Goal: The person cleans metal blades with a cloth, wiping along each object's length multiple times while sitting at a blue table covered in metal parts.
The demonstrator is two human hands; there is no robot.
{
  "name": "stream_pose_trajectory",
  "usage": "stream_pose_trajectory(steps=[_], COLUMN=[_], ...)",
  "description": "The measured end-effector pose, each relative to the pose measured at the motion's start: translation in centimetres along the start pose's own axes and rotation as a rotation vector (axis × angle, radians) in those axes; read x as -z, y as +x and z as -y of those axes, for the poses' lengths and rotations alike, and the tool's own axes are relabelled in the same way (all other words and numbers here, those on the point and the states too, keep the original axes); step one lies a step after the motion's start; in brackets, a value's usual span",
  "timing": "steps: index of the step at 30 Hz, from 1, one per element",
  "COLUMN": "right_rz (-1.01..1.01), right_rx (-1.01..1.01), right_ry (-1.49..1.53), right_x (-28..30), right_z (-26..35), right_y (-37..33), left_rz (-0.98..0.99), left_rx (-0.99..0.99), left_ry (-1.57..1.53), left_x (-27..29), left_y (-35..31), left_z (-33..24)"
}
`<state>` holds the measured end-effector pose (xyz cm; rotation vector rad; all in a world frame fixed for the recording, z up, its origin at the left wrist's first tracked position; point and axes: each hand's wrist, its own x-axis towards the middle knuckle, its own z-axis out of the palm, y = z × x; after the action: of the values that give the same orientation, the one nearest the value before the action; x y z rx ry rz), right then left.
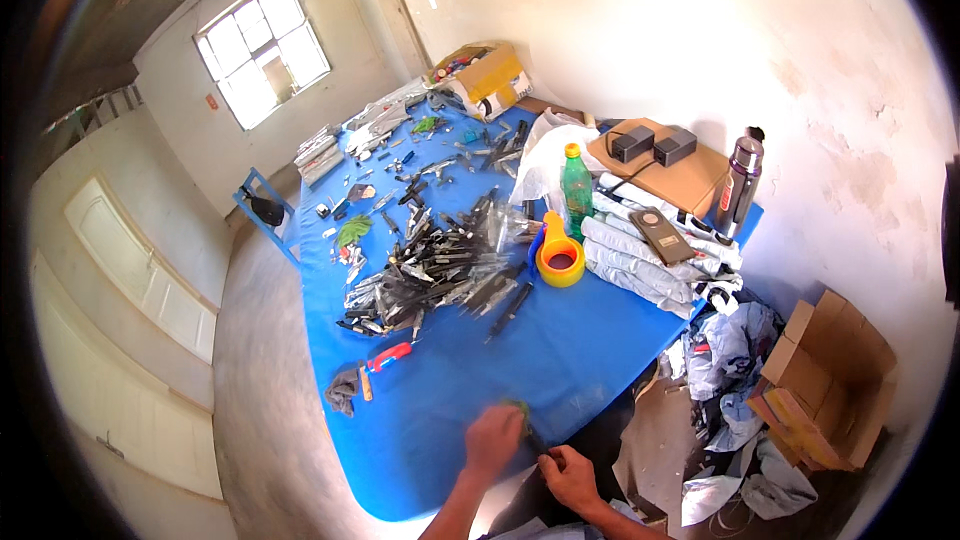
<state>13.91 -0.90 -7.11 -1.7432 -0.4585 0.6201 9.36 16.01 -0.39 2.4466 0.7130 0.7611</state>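
Note:
My left hand is closed and smeared by motion above the near part of the blue-covered table. A small bit of something green shows at its fingertips; its kind is too blurred to tell. To its right, my right hand is closed around the near end of a dark, slim, pen-like rod, which slants up toward my left hand. Beyond my hands lie a red-handled tool, a small wooden-handled tool and a crumpled grey cloth.
A large heap of dark pen-like pieces covers the table's middle. Right of it stand a yellow tape roll, a green bottle and a flask. A phone-like device rests on stacked bags. An open carton sits below, right.

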Motion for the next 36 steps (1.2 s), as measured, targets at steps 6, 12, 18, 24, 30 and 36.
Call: stream_pose_trajectory(steps=[6, 12, 18, 24, 30, 36], right_rz=[0.036, 0.031, 0.008, 0.000, -0.037, -0.047], right_rx=[0.083, 0.056, 0.055, -0.043, -0.151, -0.126], right_ry=[0.113, 0.123, 0.079, 0.056, 0.255, 0.287], right_x=[-0.6, 0.2, 0.7, -0.1, -0.7, -1.4], right_z=[-1.6, 1.2, 2.3, 1.8, 1.7, 1.4], right_y=[0.2, 0.3, 0.6, 0.2, 0.0, -0.1], left_rz=[0.114, 0.313, 0.262, 0.144, -0.029, 0.022], left_rx=[-0.024, -0.191, -0.597, -0.208, 0.142, 0.032], left_ry=[-0.094, -0.029, 0.315, 0.105, -0.160, -0.172], left_x=[1.3, 2.4, 2.9, 1.0, 1.4, 3.1], left_y=[-1.9, -1.2, 1.2, 1.7, 0.9, -0.7], left_z=[-0.4, 1.8, 1.4, 2.9, 4.0, 2.9])
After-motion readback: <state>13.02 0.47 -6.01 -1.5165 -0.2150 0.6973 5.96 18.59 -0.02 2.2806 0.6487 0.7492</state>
